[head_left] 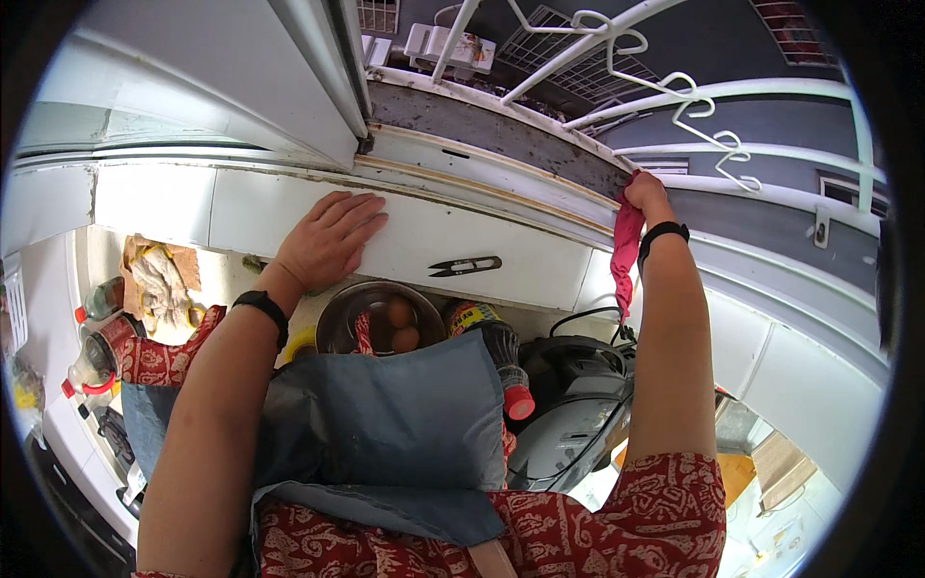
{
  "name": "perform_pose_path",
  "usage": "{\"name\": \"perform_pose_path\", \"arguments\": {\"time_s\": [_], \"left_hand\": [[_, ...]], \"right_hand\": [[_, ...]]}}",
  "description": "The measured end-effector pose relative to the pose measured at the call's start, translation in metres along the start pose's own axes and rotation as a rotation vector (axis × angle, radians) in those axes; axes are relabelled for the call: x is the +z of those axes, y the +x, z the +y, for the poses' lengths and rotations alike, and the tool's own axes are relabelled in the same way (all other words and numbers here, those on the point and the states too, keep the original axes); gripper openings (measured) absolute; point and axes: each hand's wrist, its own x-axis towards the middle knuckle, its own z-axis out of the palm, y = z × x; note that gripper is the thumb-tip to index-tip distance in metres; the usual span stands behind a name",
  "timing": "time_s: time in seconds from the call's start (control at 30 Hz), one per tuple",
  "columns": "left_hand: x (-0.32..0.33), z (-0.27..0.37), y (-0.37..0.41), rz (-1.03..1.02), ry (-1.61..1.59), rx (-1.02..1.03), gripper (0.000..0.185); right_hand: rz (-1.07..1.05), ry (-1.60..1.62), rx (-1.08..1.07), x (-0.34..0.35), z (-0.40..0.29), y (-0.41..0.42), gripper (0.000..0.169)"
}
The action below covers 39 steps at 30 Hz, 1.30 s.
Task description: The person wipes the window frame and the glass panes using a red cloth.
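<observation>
My left hand (334,240) rests palm down on the white tiled sill (405,231), its fingers slightly apart and nothing in them. At the right, my right hand (645,191) grips a dark pink cloth (626,246) at the outer edge of the window frame, beside the white railing. The cloth hangs down over the frame and the sill. Between the hands, a pair of thread snips (466,266) lies on the sill. My right fingertips are partly hidden by the cloth and the hand itself.
White bars (766,87) with hooks stand beyond the window track (491,184). Below the sill are a metal bowl (340,303) with eggs (405,339), a bottle with a red cap (518,402) and a black appliance (571,368). A window pane (238,72) stands at the upper left.
</observation>
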Motion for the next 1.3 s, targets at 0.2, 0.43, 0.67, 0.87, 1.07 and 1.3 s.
{"name": "perform_pose_path", "arguments": {"time_s": [0.2, 0.43, 0.67, 0.87, 1.07, 1.3], "left_hand": [[-0.005, 0.001, -0.001, -0.016, -0.004, -0.022, 0.052], [-0.006, 0.001, 0.006, 0.013, -0.007, 0.002, 0.053], [-0.004, 0.001, 0.004, 0.025, 0.006, 0.02, 0.053], [-0.005, 0.001, 0.004, -0.002, -0.002, 0.007, 0.051], [-0.006, 0.001, 0.004, -0.007, 0.013, 0.005, 0.051], [-0.003, 0.001, 0.007, 0.015, 0.025, 0.024, 0.052]], "right_hand": [[-0.145, 1.041, -0.33, -0.047, -0.044, -0.017, 0.029], [0.098, -0.044, -0.33, -0.022, 0.003, -0.003, 0.027], [0.033, 0.332, -0.54, -0.043, -0.092, -0.046, 0.037], [0.398, 0.535, -0.8, -0.089, -0.21, -0.09, 0.036], [0.515, 0.864, -1.25, -0.083, -0.325, -0.105, 0.034], [0.179, 0.0, -1.265, -0.09, -0.329, -0.075, 0.015]]}}
